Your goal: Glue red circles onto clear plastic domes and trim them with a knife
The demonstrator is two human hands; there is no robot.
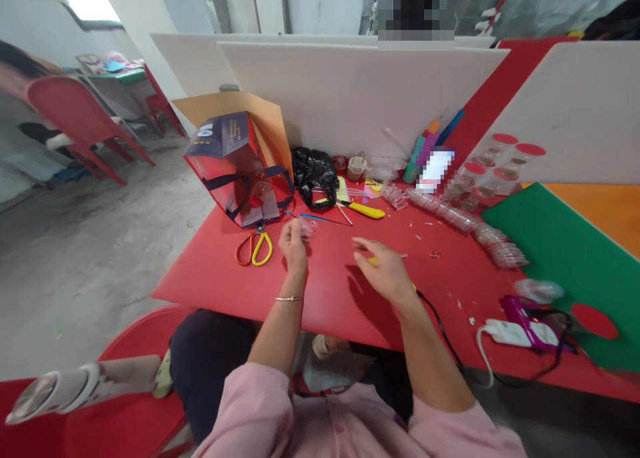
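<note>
- Here a small clear plastic piece [308, 229] is pinched in the left hand [293, 241], fingertips drawn together, over the red table [325, 301].
- To the right, the right hand [384, 271] is held with fingers loosely parted; a yellow tool [373, 261] is glimpsed beneath, but whether it is gripped cannot be told.
- From that right hand, the piece is placed left and slightly far; its long axis cannot be made out.

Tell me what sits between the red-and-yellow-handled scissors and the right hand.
Head view: the left hand, holding a clear plastic piece, lies between the scissors and right hand, over red tabletop.
</note>
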